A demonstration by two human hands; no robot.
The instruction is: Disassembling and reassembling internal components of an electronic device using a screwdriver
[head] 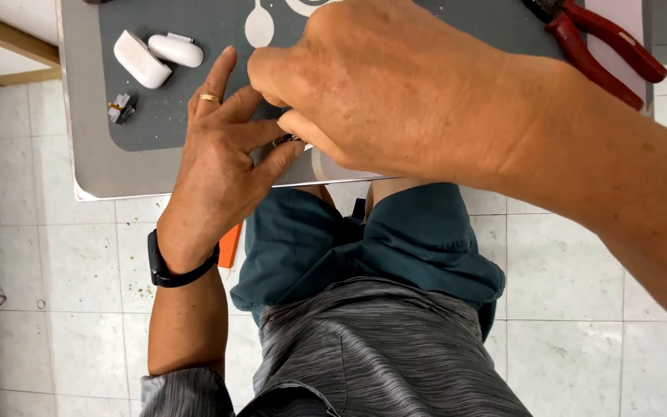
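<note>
Both hands meet at the near edge of the surface (pixel 86 166): the left hand (pixel 221 166) lies with fingers spread on the grey mat (pixel 194 116), and the right hand (pixel 395 93) is curled over, pinching a tiny dark part (pixel 283 140) against the left fingertips. Can't really tell what the part is, it's mostly hidden. A white case (pixel 140 59) and a white capsule (pixel 176 50) sit far left, red pliers (pixel 604 46) far right.

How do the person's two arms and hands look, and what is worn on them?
Both forearms are bare. The left hand wears a thin gold ring on one finger, and a black band, like a watch or fitness tracker, wraps its wrist. A grey streaked sleeve shows at the left elbow. The right hand wears nothing visible.
</note>
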